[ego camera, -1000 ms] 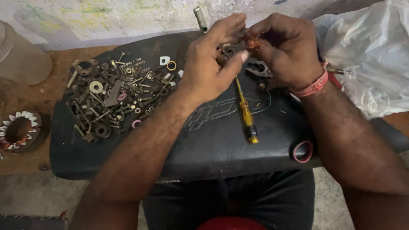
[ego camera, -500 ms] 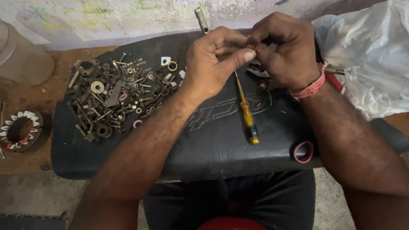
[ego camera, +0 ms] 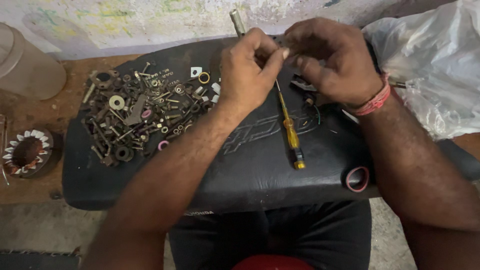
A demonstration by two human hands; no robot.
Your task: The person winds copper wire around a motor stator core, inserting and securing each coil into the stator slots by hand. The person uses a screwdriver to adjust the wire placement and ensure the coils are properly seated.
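Both hands have closed in tighter: left hand [ego camera: 247,70] and right hand [ego camera: 332,60] pinch something small, hidden; yellow-handled screwdriver [ego camera: 290,131] lies unused.

yellow-handled screwdriver [ego camera: 291,136], black seat [ego camera: 260,165], perhaps rusty-brown hardware pile [ego camera: 145,112].

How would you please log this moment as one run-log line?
left hand: pinching small part | right hand: meeting it | screwdriver: on black seat | hardware pile: left
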